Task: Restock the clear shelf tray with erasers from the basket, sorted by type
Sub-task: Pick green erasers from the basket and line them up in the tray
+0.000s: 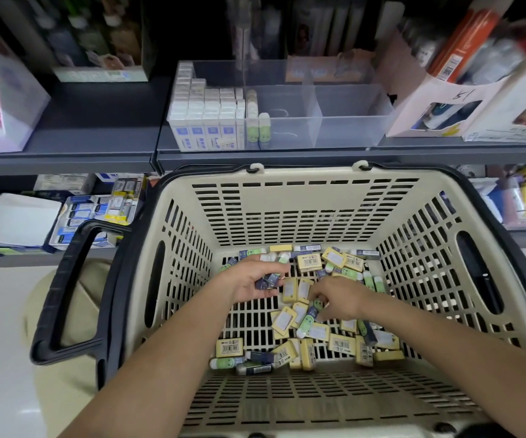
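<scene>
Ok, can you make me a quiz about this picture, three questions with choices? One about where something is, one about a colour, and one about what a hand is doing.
1. Where is the right hand?
A. on the shelf tray
B. inside the basket
C. on the floor

2. What colour is the basket's handle?
A. red
B. green
C. black

3. What is the left hand doing?
A. holding dark blue erasers
B. lying flat and empty
C. gripping a bottle

Answers:
1. B, it reaches down among the loose erasers on the basket's floor.
2. C, the loop is black beside the cream basket wall.
3. A, its fingers curl round them in the palm.
</scene>
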`<state>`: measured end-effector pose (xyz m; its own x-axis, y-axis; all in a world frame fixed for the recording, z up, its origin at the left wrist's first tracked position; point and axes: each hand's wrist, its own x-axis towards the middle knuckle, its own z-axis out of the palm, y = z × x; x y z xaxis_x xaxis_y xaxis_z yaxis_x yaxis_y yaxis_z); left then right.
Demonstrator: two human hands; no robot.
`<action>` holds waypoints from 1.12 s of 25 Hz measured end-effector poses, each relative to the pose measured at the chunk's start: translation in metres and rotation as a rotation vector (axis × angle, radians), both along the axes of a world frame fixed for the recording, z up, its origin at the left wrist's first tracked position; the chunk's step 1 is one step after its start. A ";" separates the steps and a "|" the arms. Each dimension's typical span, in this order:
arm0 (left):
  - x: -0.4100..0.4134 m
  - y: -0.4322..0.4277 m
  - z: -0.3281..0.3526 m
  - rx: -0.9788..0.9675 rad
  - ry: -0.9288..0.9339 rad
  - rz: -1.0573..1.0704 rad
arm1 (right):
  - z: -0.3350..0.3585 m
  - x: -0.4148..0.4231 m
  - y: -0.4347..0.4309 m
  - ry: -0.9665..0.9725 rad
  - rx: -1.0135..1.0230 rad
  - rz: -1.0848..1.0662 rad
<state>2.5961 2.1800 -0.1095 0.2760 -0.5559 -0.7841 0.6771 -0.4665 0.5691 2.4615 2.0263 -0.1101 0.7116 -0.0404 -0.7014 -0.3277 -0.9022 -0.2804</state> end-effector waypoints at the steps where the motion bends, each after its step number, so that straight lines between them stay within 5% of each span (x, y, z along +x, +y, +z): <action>1: 0.000 0.001 0.000 0.010 -0.012 -0.009 | -0.001 -0.002 0.002 0.000 0.008 0.046; 5: 0.003 0.006 -0.005 0.022 -0.013 0.023 | -0.004 -0.004 0.008 -0.103 0.009 0.205; 11: 0.005 0.013 -0.009 -0.012 0.019 0.099 | 0.010 0.010 -0.004 -0.355 0.332 -0.543; 14: -0.002 0.007 -0.006 -0.110 0.123 0.106 | 0.008 0.015 0.011 -0.389 0.348 -0.573; 19: -0.005 0.000 -0.006 -0.066 0.044 0.078 | 0.008 0.022 0.017 -0.345 0.534 -0.573; 24: 0.001 0.011 -0.012 0.038 0.023 0.059 | 0.001 0.008 -0.003 -0.060 -0.255 0.029; 28: 0.002 0.012 -0.012 0.060 0.020 0.047 | -0.006 0.001 0.003 -0.027 -0.299 0.115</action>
<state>2.5981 2.1918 -0.1220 0.2847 -0.4948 -0.8211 0.7101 -0.4665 0.5273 2.4624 2.0289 -0.1159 0.7415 -0.1598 -0.6516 -0.2147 -0.9767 -0.0047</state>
